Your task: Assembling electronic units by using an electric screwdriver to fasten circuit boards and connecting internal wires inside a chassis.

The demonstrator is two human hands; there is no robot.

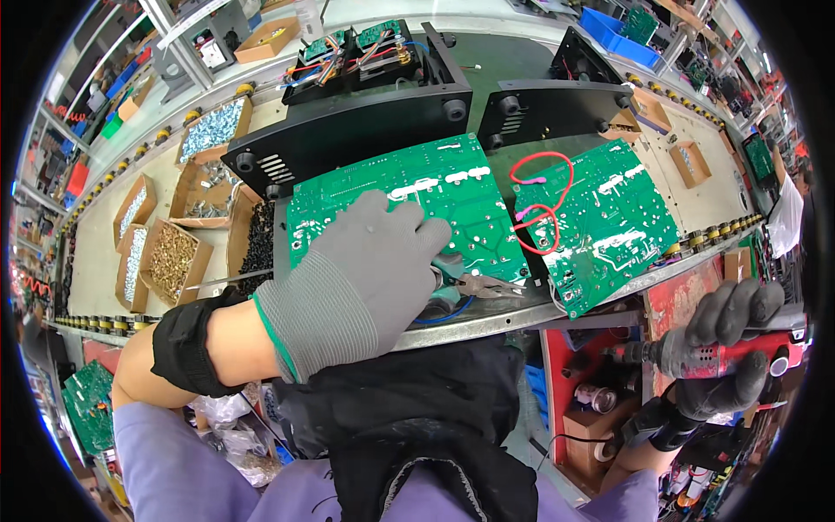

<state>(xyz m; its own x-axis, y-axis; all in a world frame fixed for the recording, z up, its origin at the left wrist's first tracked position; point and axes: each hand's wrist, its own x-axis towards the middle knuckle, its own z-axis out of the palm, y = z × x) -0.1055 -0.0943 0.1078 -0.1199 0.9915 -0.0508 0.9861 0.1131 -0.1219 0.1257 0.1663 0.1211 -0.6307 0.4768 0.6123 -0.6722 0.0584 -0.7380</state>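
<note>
Fingers (pixel 409 228) of the left hand (pixel 357 283), in a grey knit glove, lie spread and flat on a green circuit board (pixel 452 187) at the near middle of the bench (pixel 609 283), pressing its near left part. Just right of that hand, pliers (pixel 483 284) with teal handles lie at the board's near edge. A second green circuit board (pixel 617 217) sits tilted just to the right, with red wire loops (pixel 544 196) between the two. Beyond them stand black metal housings (pixel 348 130). Cardboard boxes of screws (pixel 165 257) line the bench's left side. The right hand (pixel 726 352), in a dark glove, is off the near right edge, its fingers wrapped tight around a red power screwdriver (pixel 748 352).
</note>
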